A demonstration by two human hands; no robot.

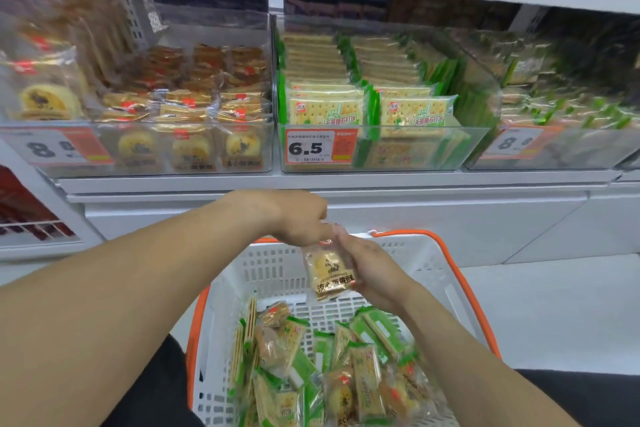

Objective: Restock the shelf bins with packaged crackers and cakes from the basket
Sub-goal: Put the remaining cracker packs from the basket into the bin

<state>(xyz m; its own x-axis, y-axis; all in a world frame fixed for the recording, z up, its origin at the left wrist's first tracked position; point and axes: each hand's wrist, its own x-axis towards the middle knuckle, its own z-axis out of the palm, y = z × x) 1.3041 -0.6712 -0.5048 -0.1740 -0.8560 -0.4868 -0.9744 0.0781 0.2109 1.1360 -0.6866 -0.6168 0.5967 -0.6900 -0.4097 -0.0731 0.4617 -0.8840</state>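
Note:
A clear-wrapped yellow cake packet hangs above the white basket with orange rim. My left hand pinches the packet's top edge. My right hand grips its right side. Several green cracker packets and cake packets lie in the basket. On the shelf, a clear bin at the left holds the same cakes. The middle bin holds green cracker packets.
A third clear bin with green-wrapped packets stands at the right. Price tags 8.8 and 6.5 sit on the bin fronts. A white shelf ledge runs just above my hands. White floor lies right of the basket.

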